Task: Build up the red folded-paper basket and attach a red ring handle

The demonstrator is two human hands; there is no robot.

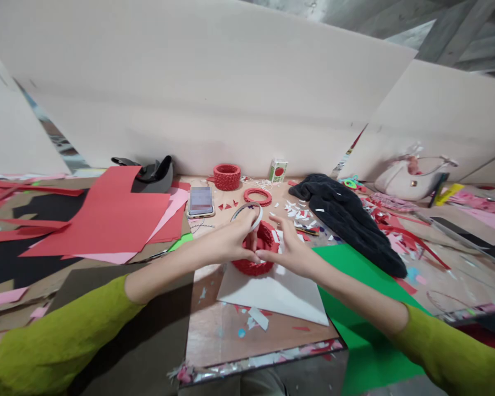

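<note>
A round red woven basket, which looks made of folded paper, stands on a white sheet in front of me. Over its left side is my left hand, fingers bent and closed about a thin pale curved strip that arches above the rim. My right hand curls round the right side of the basket, its thumb at the near rim and its fingers toward the far side. The two thumb tips meet at the front. Part of the basket's inside is hidden by my hands.
Behind lie a red woven ring, a second red basket, a phone and a small carton. Red sheets and a cap are left. Right are dark cloth, green sheet and white scraps.
</note>
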